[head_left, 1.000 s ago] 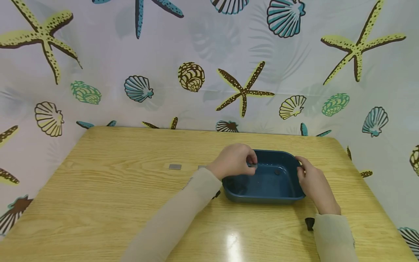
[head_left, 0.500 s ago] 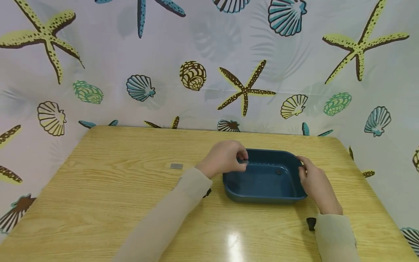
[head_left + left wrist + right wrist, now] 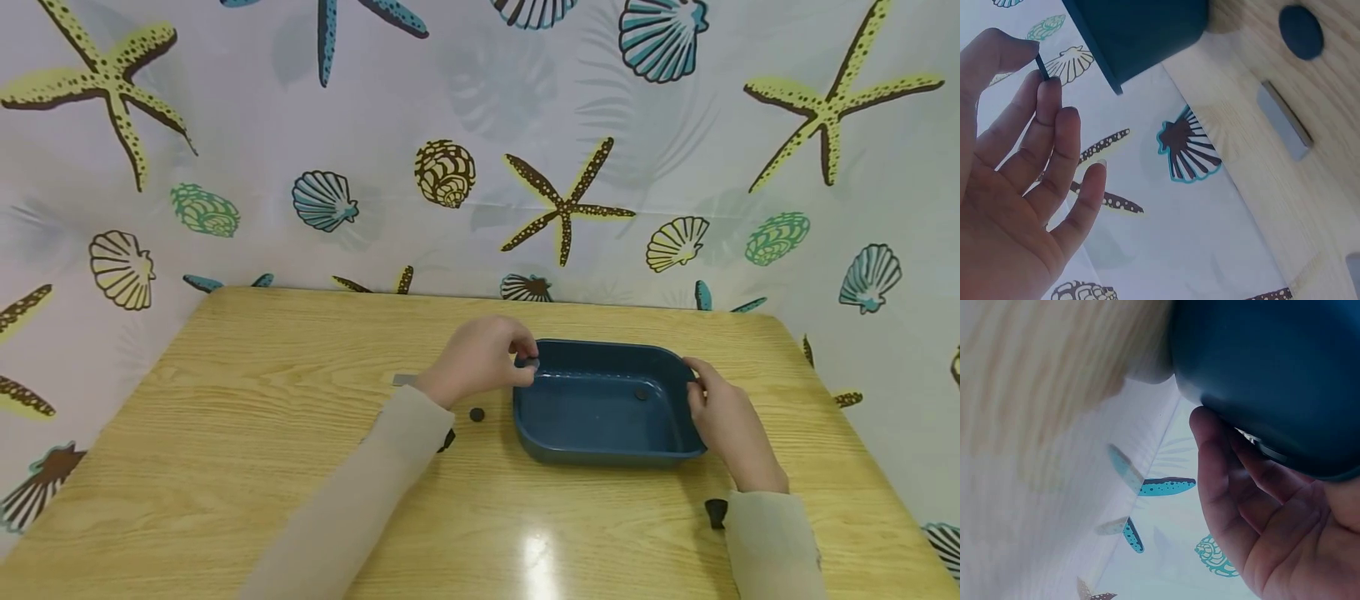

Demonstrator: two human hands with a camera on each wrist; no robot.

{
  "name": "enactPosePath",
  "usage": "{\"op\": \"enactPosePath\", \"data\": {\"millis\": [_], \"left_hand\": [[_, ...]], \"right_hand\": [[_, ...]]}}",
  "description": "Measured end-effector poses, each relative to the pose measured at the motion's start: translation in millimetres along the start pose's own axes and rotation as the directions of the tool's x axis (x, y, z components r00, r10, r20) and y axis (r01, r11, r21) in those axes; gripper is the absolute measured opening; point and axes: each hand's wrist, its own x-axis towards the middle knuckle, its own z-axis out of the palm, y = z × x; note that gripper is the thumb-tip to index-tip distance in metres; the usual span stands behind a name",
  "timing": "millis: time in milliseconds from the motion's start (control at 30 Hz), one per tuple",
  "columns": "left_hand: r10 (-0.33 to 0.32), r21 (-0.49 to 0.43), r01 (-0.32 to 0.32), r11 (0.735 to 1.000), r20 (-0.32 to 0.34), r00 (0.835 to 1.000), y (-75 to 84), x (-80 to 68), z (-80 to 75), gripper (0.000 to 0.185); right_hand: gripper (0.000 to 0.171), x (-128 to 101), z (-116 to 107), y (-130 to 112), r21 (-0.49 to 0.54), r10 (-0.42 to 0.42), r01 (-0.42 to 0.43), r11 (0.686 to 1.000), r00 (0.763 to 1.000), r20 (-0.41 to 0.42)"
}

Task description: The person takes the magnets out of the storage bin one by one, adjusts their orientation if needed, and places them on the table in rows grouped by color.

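A dark blue plastic tub (image 3: 600,457) sits on the wooden table. My left hand (image 3: 480,357) is at the tub's left rim, pinching a small thin dark piece (image 3: 1042,66) between thumb and fingertips; the left wrist view shows it edge-on. The other fingers of that hand are loosely bent. With my right hand (image 3: 729,425) I hold the tub's right rim, fingertips on the outer wall in the right wrist view. A small dark disc (image 3: 641,394) lies inside the tub, toward the right. Another black disc (image 3: 477,414) rests on the table left of the tub.
A flat grey rectangular piece (image 3: 405,380) lies left of my left hand, partly covered by the sleeve. The left wrist view shows a grey block (image 3: 1285,120) near the black disc. A cloth with shells and starfish (image 3: 375,125) hangs behind the table (image 3: 262,400).
My left hand has moved left from over the tub to its left rim, still pinching the small piece. The black disc on the table has come into view. My right hand stays on the rim.
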Motion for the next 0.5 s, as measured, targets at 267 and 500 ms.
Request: {"op": "enactPosePath", "data": {"millis": [267,500], "left_hand": [[-0.040,-0.007,0.040,0.999,-0.029,0.999,-14.0,-11.2,-6.7,0.013],[-0.049,-0.013,0.049,0.999,-0.040,0.998,-26.9,-23.8,-8.7,0.009]], "right_hand": [[0.046,0.5,-1.0,0.0,0.004,0.001,-0.001,1.000,1.000,0.000],[0.046,0.5,-1.6,-0.5,-0.002,-0.002,0.002,1.000,1.000,-0.002]]}}
